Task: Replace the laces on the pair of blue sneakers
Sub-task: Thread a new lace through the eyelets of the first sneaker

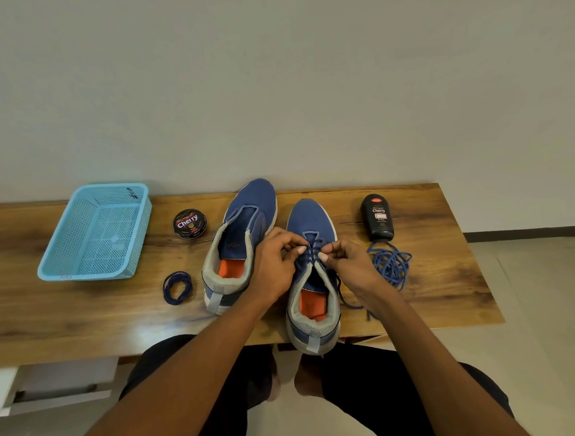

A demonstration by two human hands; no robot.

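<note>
Two blue sneakers stand on the wooden table, toes toward the wall. The left sneaker has no lace. The right sneaker carries a dark blue lace crossed through its eyelets, its loose ends trailing off to the right. My left hand pinches the lace at the upper eyelets from the left. From the right, my right hand pinches the same lace. A coiled dark blue lace lies left of the sneakers. To the right sits a tangled lighter blue lace.
A light blue plastic basket stands at the table's left. A round black polish tin lies beside the left sneaker. A black liquid polish bottle lies at the back right. The right sneaker's heel overhangs the table's front edge above my legs.
</note>
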